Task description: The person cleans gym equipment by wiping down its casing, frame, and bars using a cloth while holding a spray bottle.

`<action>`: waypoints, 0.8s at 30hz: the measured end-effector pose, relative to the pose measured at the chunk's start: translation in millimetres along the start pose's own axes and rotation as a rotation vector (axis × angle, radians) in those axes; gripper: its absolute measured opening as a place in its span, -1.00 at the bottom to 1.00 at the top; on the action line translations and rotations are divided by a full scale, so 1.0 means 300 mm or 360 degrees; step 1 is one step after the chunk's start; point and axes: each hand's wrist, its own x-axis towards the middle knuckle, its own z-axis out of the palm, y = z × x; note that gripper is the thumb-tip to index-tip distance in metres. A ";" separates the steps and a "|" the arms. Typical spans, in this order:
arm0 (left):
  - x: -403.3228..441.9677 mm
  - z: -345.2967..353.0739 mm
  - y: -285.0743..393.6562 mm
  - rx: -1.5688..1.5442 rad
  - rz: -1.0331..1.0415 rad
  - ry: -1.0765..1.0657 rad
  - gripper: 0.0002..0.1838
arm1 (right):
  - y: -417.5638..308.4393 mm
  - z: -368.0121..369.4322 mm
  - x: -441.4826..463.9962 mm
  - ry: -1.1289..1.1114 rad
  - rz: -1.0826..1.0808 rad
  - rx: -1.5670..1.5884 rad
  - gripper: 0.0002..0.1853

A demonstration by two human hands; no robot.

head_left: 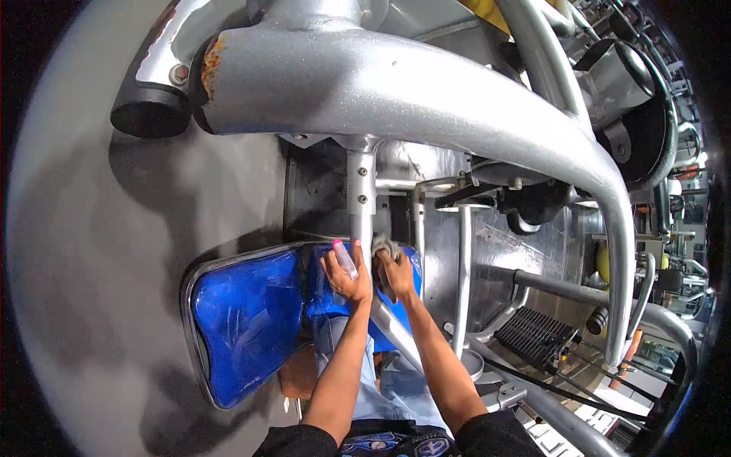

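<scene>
My left hand [351, 283] is closed around a small translucent bottle with a pink cap [345, 260]. One finger of that hand points up along the left side of a silver upright post [362, 202]. On the post's other side, my right hand [399, 279] grips a crumpled grey cloth [386, 245]. The cloth sits close against the post; its contact with the metal cannot be made out. Both hands are above a blue padded seat [247, 320] with a shiny, plastic-like cover.
A thick silver tube [396, 84] with rust at its left end arches overhead. To the right are a thin vertical bar [465, 282], a black ribbed foot plate [535, 337] and curved frame tubes. Grey floor [145, 282] lies at left. More gym machines stand at far right.
</scene>
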 end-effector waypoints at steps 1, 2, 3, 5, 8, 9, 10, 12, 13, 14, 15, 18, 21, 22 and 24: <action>-0.004 0.008 -0.003 0.0054 0.0036 0.0067 -0.56 | 0.027 -0.015 -0.006 -0.0102 0.0104 -0.0112 -0.42; -0.007 0.016 -0.007 0.0110 0.0073 0.0134 -0.56 | 0.052 -0.022 -0.007 -0.0204 0.0207 -0.0225 -0.41; -0.005 0.022 -0.014 0.0106 0.0148 0.0173 -0.57 | 0.073 -0.019 -0.003 -0.0221 0.0283 -0.0105 -0.44; 0.000 0.016 -0.007 0.0127 0.0141 0.0120 -0.61 | 0.141 0.022 0.077 -0.0244 0.0177 0.0075 -0.47; 0.005 0.010 -0.021 0.0180 0.0217 0.0017 -0.68 | 0.102 0.074 0.137 -0.0269 0.0005 0.0484 -0.55; 0.010 0.016 -0.024 0.0200 0.0307 -0.0022 -0.70 | 0.066 0.098 0.158 -0.0182 -0.0109 0.0712 -0.60; 0.010 0.015 -0.017 0.0202 0.0301 -0.0011 -0.70 | 0.036 0.109 0.170 -0.0095 -0.0219 0.0940 -0.64; 0.010 0.013 -0.011 0.0077 0.0129 -0.0017 -0.75 | 0.016 0.095 0.179 -0.0121 -0.0131 0.0928 -0.61; 0.009 0.016 -0.019 0.0083 0.0123 -0.0008 -0.75 | 0.025 0.075 0.177 -0.0231 -0.0063 0.0910 -0.60; 0.008 0.021 -0.030 0.0120 0.0205 0.0024 -0.76 | 0.035 0.063 0.169 -0.0341 0.0005 0.0890 -0.60; 0.010 0.025 -0.035 0.0155 0.0287 0.0059 -0.77 | 0.013 0.045 0.134 -0.0353 0.0003 0.0885 -0.60; 0.009 0.025 -0.027 0.0127 0.0139 0.0003 -0.80 | 0.004 -0.007 0.058 -0.0226 0.0330 0.0305 -0.65; 0.010 0.022 -0.008 0.0068 0.0076 -0.0001 -0.82 | 0.097 0.017 0.156 -0.0479 0.0104 0.0617 -0.61; 0.008 0.028 -0.018 0.0073 0.0069 0.0016 -0.82 | 0.068 0.027 0.166 -0.0496 0.0100 0.0608 -0.61; 0.007 0.036 -0.042 0.0159 0.0135 0.0036 -0.83 | 0.000 0.057 0.175 -0.0241 -0.0158 0.0996 -0.60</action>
